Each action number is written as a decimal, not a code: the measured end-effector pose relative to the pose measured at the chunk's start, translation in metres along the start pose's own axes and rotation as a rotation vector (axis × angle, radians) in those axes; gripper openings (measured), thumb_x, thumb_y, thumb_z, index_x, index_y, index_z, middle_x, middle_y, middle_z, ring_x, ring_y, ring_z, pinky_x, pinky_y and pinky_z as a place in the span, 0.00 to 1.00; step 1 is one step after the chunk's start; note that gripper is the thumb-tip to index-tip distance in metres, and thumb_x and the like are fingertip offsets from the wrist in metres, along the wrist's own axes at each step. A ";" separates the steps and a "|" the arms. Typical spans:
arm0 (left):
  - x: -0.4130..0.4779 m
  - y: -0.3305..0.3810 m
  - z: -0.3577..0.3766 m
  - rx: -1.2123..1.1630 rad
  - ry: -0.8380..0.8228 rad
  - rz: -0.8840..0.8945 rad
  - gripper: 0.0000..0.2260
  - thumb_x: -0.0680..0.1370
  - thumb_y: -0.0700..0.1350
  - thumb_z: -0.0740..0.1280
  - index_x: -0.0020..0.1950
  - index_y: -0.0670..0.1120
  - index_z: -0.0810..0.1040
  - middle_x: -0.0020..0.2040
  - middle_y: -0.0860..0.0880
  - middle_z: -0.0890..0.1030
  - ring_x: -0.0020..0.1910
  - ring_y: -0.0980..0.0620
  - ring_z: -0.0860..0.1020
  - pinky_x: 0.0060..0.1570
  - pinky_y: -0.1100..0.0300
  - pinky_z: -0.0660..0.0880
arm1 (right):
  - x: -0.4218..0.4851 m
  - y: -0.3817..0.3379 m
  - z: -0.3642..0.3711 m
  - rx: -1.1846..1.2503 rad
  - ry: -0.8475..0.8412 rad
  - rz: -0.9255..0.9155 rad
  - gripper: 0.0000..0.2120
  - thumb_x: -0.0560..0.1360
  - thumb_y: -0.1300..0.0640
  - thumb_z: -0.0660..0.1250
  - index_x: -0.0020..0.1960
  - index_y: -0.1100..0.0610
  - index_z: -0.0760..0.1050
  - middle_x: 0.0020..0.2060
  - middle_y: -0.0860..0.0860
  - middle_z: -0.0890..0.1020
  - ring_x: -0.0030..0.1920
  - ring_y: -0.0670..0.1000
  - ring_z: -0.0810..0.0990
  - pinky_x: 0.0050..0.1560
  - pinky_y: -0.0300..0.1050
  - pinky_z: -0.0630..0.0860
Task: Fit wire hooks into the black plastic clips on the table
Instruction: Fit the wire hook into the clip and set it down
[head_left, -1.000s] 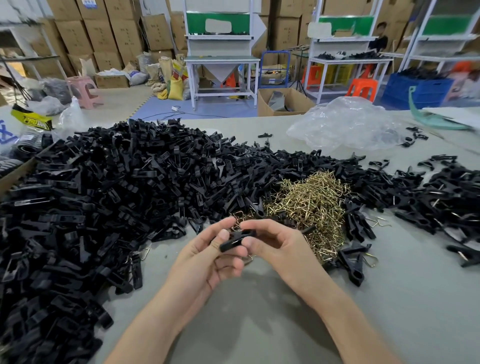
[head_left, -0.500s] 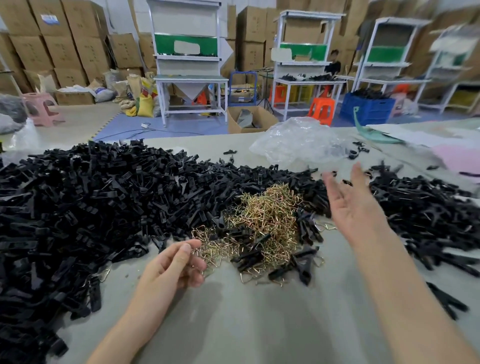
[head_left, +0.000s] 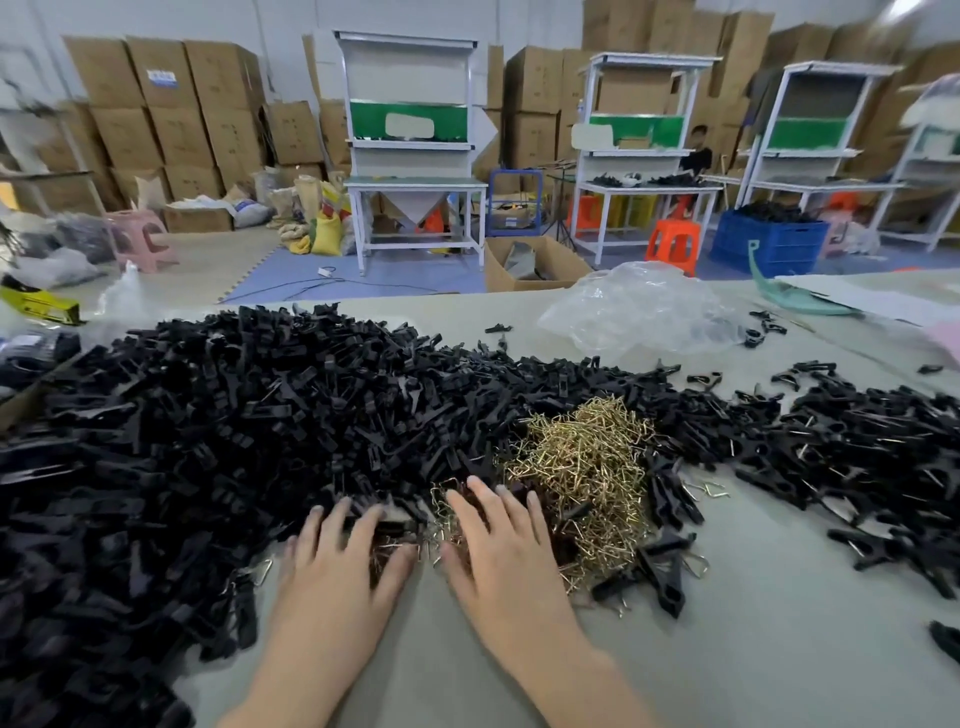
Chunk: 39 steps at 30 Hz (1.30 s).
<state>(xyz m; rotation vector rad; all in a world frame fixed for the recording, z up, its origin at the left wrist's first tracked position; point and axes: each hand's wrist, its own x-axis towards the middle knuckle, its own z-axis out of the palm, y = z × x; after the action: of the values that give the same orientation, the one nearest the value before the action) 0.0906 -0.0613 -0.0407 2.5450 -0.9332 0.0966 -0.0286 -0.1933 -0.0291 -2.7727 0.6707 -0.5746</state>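
The left hand (head_left: 337, 566) and right hand (head_left: 501, 551) lie flat, fingers spread, holding nothing. Some hooked clips (head_left: 857, 447) sit on the right. The huge black clips pile (head_left: 208, 441) looks undone, so most work seems left.

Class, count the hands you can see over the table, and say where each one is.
2. The left hand, fingers spread, is at the near edge of the black clips; the right hand is beside it at the wire hooks. No others show.
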 end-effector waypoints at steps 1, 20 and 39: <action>0.003 -0.001 -0.001 0.003 0.020 0.034 0.28 0.79 0.66 0.56 0.75 0.55 0.67 0.78 0.49 0.64 0.79 0.46 0.55 0.77 0.48 0.55 | 0.001 0.001 0.003 -0.035 -0.025 -0.012 0.22 0.85 0.43 0.48 0.77 0.45 0.62 0.78 0.47 0.62 0.80 0.52 0.54 0.77 0.52 0.33; 0.004 0.010 -0.004 -0.492 0.197 0.048 0.09 0.80 0.48 0.67 0.51 0.63 0.74 0.47 0.66 0.78 0.52 0.63 0.73 0.49 0.67 0.67 | 0.005 0.001 -0.005 0.265 0.110 -0.085 0.17 0.83 0.49 0.56 0.70 0.47 0.71 0.61 0.40 0.73 0.63 0.38 0.68 0.71 0.28 0.55; 0.008 0.019 -0.006 -0.949 0.273 -0.159 0.08 0.80 0.46 0.68 0.55 0.59 0.75 0.50 0.55 0.82 0.49 0.62 0.79 0.46 0.69 0.72 | 0.004 0.001 0.001 0.040 0.041 -0.079 0.20 0.75 0.36 0.60 0.59 0.46 0.80 0.54 0.43 0.77 0.58 0.48 0.73 0.61 0.47 0.69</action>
<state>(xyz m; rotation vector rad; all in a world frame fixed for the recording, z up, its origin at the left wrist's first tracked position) 0.0853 -0.0770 -0.0264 1.6548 -0.4838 -0.0423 -0.0250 -0.1957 -0.0292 -2.7670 0.5537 -0.6548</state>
